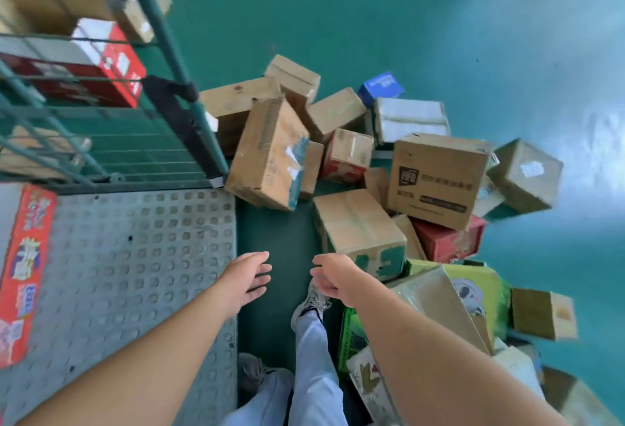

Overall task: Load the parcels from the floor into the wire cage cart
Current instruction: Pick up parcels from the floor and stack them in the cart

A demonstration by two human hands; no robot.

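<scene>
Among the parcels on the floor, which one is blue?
The small blue box at the far edge of the pile, behind the white-wrapped parcel. It is the only blue one; the others are mostly brown cardboard, with some red or green.

Cart (162,36) left; parcels (372,168) heaped on floor (338,13) right.

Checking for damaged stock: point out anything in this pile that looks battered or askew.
The parcels on the floor lie in a jumble, many tilted. The tall brown box leans against the cart, its label torn. The box nearest the empty hands has scuffed, peeling print.
</scene>
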